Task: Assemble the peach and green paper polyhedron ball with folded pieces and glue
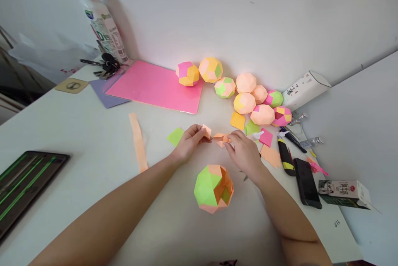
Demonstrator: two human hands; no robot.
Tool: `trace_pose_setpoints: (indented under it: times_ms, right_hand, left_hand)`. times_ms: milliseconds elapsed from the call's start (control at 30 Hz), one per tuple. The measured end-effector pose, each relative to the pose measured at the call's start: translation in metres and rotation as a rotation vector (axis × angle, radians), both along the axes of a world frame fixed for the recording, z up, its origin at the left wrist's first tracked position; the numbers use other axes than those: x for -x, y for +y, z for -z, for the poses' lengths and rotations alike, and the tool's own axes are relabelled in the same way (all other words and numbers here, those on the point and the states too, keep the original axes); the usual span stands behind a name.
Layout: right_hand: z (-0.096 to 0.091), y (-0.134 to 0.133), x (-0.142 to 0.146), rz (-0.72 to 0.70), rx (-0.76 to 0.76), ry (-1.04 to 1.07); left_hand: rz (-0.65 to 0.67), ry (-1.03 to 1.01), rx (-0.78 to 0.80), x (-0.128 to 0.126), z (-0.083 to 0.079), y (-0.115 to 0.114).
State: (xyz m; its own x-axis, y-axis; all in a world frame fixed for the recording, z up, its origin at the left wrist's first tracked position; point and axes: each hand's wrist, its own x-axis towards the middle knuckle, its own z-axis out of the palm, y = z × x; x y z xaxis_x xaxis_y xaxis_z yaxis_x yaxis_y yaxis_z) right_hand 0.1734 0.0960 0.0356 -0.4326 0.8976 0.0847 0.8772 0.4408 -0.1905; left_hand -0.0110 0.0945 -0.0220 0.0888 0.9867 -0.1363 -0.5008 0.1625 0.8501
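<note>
My left hand (189,141) pinches a small folded peach paper piece (207,131) just above the white table (93,141). Close to its right, my right hand (244,152) pinches another folded peach-orange paper piece (221,138). The two pieces sit a few centimetres apart. Between my forearms, nearer to me, rests a half-built paper ball (213,188) of green and peach faces with an open orange hollow on its right side.
Several finished paper balls (245,102) cluster by the wall, with loose coloured squares (238,120) below them. A pink sheet (155,85), bottle (101,21), keys (105,66), peach strip (138,141), green square (175,136), tablet (21,183), phone (307,183), carton (343,193) and power strip (306,90) lie around.
</note>
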Motion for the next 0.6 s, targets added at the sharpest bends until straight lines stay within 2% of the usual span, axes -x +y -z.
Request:
trace_pose_setpoints:
  times_ms: [133,267,433,600]
  right_hand:
    - [0.013,0.021,0.008,-0.028,0.031,-0.041]
    - [0.008,0.019,0.004,-0.123,0.058,0.000]
    - [0.003,0.013,0.006,-0.297,0.022,0.267]
    - [0.008,0.015,0.006,-0.358,0.037,0.440]
  left_hand:
    - [0.008,-0.034,-0.015,0.000,-0.001,0.000]
    - [0.017,-0.090,-0.008,0.001,-0.002,0.000]
    - [0.097,-0.193,0.028,0.004,-0.006,0.001]
    - [0.130,-0.284,0.069,0.004,-0.005,0.003]
